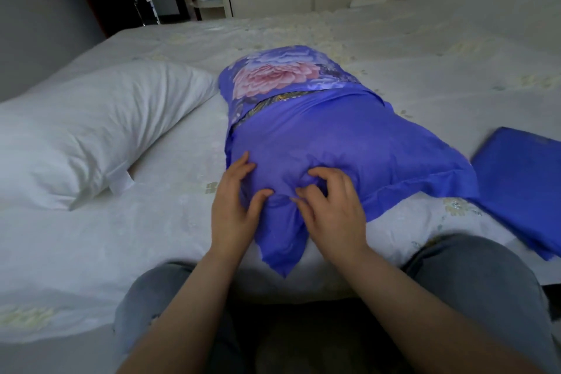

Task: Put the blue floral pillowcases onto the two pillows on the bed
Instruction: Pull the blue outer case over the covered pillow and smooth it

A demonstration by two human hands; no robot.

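Running from 6 o'clock toward 12 o'clock, the long axis of the covered pillow [318, 130] was laid straight away from the person on the bed [91, 252]. Its near end was gripped by both hands: the left hand [233, 206] was cupped round the 9 o'clock corner, and the right hand [331, 206] was curled, bunching thin, smooth blue cloth. The bare white pillow [91, 124] lay at 10 o'clock, nearer the left hand. The second pillowcase [522, 185] was folded flat at 3 o'clock.
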